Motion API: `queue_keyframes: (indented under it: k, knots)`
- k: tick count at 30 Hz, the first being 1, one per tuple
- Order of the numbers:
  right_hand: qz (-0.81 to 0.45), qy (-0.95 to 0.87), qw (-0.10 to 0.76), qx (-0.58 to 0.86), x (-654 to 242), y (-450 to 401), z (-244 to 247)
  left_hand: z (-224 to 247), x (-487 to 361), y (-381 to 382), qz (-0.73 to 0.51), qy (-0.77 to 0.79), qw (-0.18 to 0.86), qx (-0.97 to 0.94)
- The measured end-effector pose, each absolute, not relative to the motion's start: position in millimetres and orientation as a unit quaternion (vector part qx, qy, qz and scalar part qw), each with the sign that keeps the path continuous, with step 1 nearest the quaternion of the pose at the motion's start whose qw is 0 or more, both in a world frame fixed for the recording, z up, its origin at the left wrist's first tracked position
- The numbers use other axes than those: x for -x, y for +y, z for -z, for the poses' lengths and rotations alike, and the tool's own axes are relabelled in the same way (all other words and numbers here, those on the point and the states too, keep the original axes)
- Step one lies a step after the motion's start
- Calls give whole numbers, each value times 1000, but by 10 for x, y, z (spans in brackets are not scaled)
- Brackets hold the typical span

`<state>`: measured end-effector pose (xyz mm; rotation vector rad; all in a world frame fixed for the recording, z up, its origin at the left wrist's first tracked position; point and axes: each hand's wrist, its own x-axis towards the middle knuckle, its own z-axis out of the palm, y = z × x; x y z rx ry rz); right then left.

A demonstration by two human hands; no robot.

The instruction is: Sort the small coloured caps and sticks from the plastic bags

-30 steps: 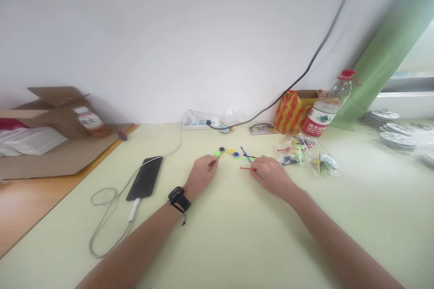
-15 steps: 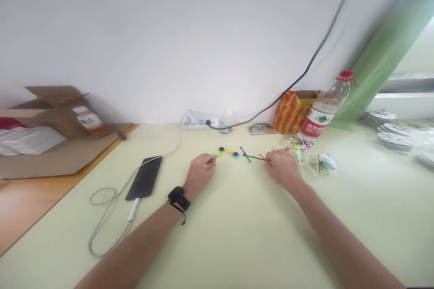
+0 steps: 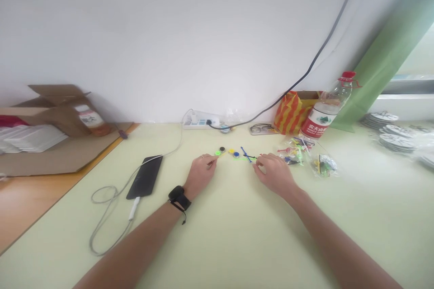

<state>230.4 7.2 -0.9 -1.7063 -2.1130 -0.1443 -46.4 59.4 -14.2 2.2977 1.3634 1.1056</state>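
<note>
The pale yellow-green tabletop [image 3: 217, 235] is backed by a white wall [image 3: 169, 45] across the upper frame, with a power strip [image 3: 199, 120] set at its foot, a cardboard box [image 3: 66, 119] at left and a bottle [image 3: 315, 125] at right. At mid-frame, a green disc [image 3: 218, 153] is neared by the curled left hand [image 3: 202, 172] and a blue arrow [image 3: 243, 151] by the loosely bent right hand [image 3: 275, 175]; whether anything is gripped by either cannot be told.
</note>
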Motion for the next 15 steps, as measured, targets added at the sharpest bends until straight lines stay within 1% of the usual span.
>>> queue_keyframes:
  k: [8, 15]
  knots:
    - [36, -764, 215, 608, -2294, 61, 1, 152, 455, 594, -395, 469, 107, -783]
    - [24, -762, 216, 609, -2273, 52, -8, 152, 468, 596, -385, 462, 117, -790]
